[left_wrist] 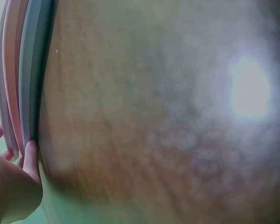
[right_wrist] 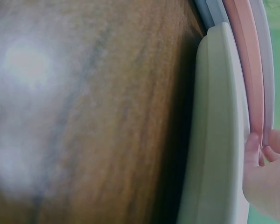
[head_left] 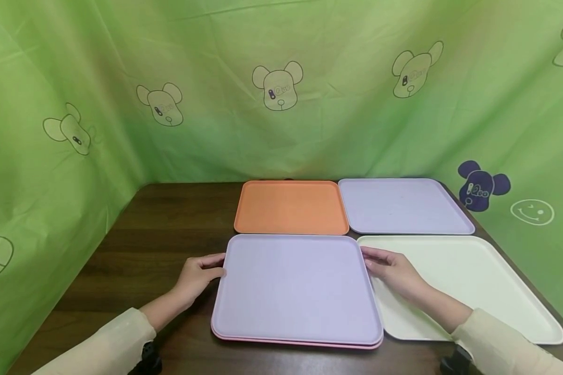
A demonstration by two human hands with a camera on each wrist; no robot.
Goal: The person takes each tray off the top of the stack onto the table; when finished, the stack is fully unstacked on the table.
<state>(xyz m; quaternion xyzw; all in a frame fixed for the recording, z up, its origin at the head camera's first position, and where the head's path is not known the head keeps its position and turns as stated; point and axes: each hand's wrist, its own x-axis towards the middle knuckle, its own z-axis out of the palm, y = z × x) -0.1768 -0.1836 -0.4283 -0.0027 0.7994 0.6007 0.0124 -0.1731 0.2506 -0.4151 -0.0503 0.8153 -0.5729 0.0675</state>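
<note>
A lavender tray tops a stack in the middle of the table. Beneath it are a pink tray and a blue-grey tray, which show as layered edges in the wrist views. My left hand holds the lavender tray's left edge, thumb at the rim and other fingers low along the stack's side. On the opposite edge my right hand grips the same tray, thumb at the rim, one finger against the pink tray's side. Under the right wrist lies a cream tray, bordering the stack.
Behind the stack, an orange tray lies beside another lavender tray. All rest on a dark wooden table. A green cloth with bear prints hangs around the back and sides.
</note>
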